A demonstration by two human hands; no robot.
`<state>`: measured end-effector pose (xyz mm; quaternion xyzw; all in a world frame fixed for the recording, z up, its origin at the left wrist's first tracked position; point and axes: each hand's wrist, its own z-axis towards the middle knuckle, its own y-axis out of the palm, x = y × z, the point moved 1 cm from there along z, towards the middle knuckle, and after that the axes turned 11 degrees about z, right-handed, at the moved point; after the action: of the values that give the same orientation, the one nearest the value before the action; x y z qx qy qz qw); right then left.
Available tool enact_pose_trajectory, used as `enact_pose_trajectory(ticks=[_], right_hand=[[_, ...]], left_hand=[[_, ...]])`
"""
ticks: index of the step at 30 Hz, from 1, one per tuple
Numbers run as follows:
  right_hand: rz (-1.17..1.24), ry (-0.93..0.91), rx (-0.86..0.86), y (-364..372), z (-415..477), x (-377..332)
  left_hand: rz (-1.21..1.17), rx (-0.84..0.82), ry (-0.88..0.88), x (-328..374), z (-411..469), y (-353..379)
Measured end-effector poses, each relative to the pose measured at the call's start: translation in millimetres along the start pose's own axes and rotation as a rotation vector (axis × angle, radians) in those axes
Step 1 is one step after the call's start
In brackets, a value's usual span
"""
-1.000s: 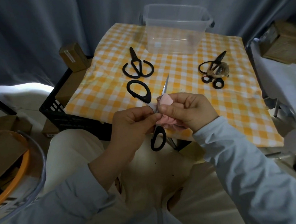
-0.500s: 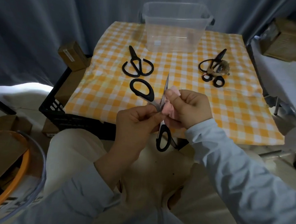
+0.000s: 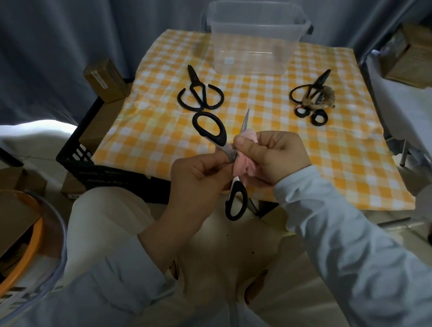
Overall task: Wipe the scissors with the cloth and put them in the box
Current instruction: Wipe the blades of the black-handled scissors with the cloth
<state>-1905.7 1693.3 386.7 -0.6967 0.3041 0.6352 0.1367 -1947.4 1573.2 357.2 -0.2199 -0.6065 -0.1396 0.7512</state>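
I'm mid-wipe: my left hand [image 3: 199, 172] pinches the open scissors [image 3: 222, 139] near the pivot, above the tabletop's [image 3: 311, 156] near edge. My right fingers [image 3: 246, 146] clamp the pink cloth [image 3: 245, 165] round a blade. The box [image 3: 252, 51] looks empty; a second pair [image 3: 198, 91] and a third pair [image 3: 319, 83] lie waiting.

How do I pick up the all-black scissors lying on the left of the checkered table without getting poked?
Take the all-black scissors by the two big loop handles. They lie closed and flat, loops toward you, pointed tip aimed away toward the clear box. So reaching down from your near side and hooking the loops is probably safest.
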Motion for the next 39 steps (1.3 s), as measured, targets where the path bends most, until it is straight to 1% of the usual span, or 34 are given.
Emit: enact_pose_trajectory(ticks=[3, 5, 8, 10, 13, 15, 20, 22, 25, 28, 32, 33, 36, 37, 39], right_hand=[[0.081, 0.054, 0.029, 0, -1, 2], [0.101, 0.078, -0.045, -1, -3, -1], [0.012, 0.143, -0.166, -5, -9, -9], [0.037, 0.207, -0.162, -7, -11, -13], [0.079, 0.24, -0.153, -9, -13, -17], [0.096, 0.23, -0.174, -8, -14, -15], [0.061, 0.141, -0.09, -7, -12, -10], [0.087, 0.116, -0.088, -5, -11, -9], [0.064, 0.097, -0.069, -4, -8, -6], [0.058, 0.068, -0.044, -5, -3, -4], [0.119, 0.048, -0.026, -5, 0, -1], [0.124, 0.04, -0.041, -5, -1, -1], [0.078, 0.065, -0.162, -3, -3, -4], [0.07, 0.085, -0.174, -3, -4, -5], [0.043, 0.082, -0.144, -5, -4, -4]], left_hand=[[-0.009, -0.022, -0.02, 0, -2, 2], [-0.036, -0.013, -0.053, 2, -3, 0], [-0.028, 0.039, -0.064, 4, -1, -3], [-0.012, 0.036, -0.054, 5, 0, -4], [0.02, 0.03, -0.03, 2, -1, -3], [0.044, 0.029, -0.012, 1, -1, -2], [0.028, 0.001, -0.005, 2, -2, 0], [0.037, -0.009, 0.004, 2, -2, -1], [0.04, -0.008, 0.023, 1, -1, -1], [-0.003, 0.0, 0.013, 1, -1, -1], [0.006, -0.028, 0.02, 3, -4, -1], [0.01, -0.028, 0.014, 4, -4, -2], [0.023, 0.0, 0.008, 4, 2, -6], [0.024, 0.007, 0.008, 3, 2, -6], [0.041, 0.015, 0.022, 2, 1, -6]])
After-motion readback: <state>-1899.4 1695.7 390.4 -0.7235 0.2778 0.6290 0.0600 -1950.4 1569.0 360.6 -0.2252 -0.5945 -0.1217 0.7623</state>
